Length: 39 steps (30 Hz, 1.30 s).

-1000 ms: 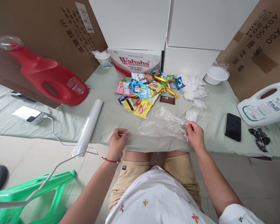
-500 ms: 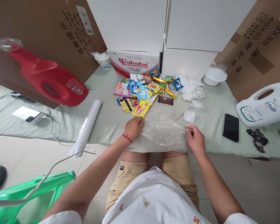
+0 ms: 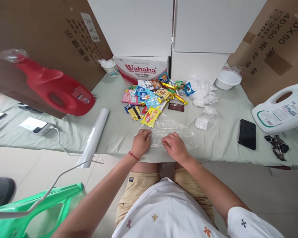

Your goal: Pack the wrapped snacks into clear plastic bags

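Observation:
A clear plastic bag (image 3: 172, 125) lies crumpled and flat at the table's front edge. My left hand (image 3: 142, 142) is closed on its left edge, thumb and fingers pressed together. Over the middle of the bag is my right hand (image 3: 175, 148), its fingers curled in and pinching the film. Just beyond my left hand rests a yellow snack packet (image 3: 151, 116), the nearest of a heap of wrapped snacks (image 3: 146, 95). A brown bar (image 3: 176, 106) sits at the heap's right front. Folded clear plastic pieces (image 3: 201, 123) lie to the right.
A roll of plastic film (image 3: 95, 137) and a red jug (image 3: 62, 89) stand left, with a power bank (image 3: 34, 125) and cable. Rightward are a phone (image 3: 247, 134), keys (image 3: 277, 147), a white detergent bottle (image 3: 283, 109) and a white bowl (image 3: 228, 79). Boxes (image 3: 141, 67) line the back.
My right hand has moved left from the bag's right end to its middle, close to my left hand. The bag is less stretched. My left hand stays at the left edge.

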Each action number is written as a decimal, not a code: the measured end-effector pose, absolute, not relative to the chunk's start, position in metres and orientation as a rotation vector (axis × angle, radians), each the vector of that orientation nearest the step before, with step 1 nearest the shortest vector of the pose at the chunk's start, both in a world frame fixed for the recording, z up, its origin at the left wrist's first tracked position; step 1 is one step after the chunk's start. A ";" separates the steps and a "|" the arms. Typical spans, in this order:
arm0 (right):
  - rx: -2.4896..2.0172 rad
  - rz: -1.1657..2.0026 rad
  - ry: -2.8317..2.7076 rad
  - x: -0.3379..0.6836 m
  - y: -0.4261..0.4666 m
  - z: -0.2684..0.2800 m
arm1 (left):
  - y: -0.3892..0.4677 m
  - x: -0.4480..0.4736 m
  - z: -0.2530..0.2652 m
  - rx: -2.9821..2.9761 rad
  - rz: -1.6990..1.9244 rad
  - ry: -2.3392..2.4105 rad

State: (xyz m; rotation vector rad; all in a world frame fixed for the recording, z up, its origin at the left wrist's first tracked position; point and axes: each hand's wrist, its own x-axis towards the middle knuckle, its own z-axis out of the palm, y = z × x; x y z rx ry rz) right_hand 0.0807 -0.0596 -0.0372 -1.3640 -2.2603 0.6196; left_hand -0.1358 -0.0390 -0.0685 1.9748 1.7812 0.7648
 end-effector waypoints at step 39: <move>-2.072 0.205 -2.417 0.128 0.154 -0.023 | -0.069 -0.163 -0.066 2.519 0.253 1.643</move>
